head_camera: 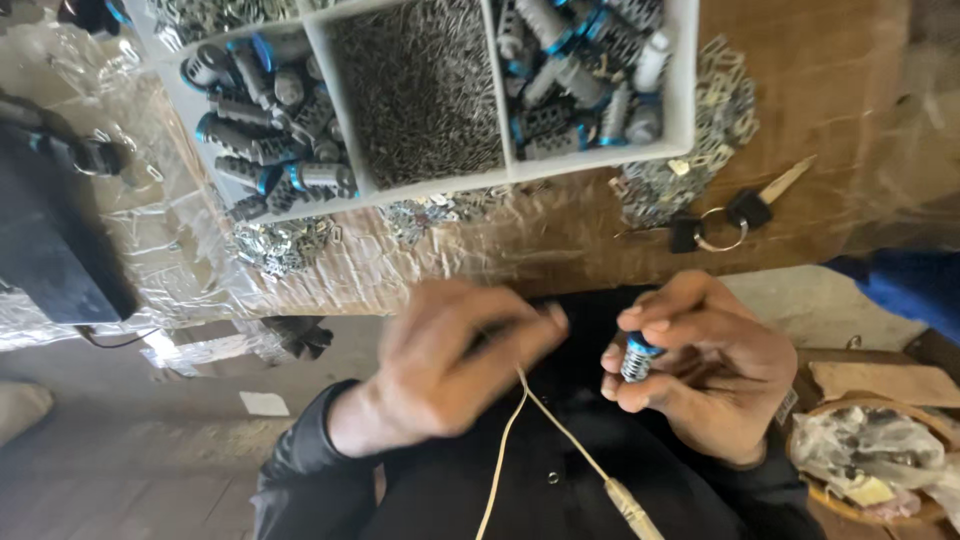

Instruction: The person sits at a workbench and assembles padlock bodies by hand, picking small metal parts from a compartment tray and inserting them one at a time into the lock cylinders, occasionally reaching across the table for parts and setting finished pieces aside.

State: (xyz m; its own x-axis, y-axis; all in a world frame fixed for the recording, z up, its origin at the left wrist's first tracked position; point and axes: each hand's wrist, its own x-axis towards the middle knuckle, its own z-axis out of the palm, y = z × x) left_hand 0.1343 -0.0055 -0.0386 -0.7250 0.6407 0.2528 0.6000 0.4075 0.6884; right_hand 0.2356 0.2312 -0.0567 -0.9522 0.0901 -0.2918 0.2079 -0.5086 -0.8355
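The left hand (455, 360) is blurred, fingers pinched together just above a thin pale cord (510, 440) hanging before the dark jacket. Just beside it, the right hand (700, 365) grips a small ribbed grey cylinder with a blue band (637, 358), below the wooden surface (830, 120) carrying the white divided tray (682, 90).

Left hand (445, 365) was blurred, its fingertips unreadable; the tray (318, 60) at twelve o'clock ran off the top edge; right hand (700, 365) hid most of the grey part (636, 360).
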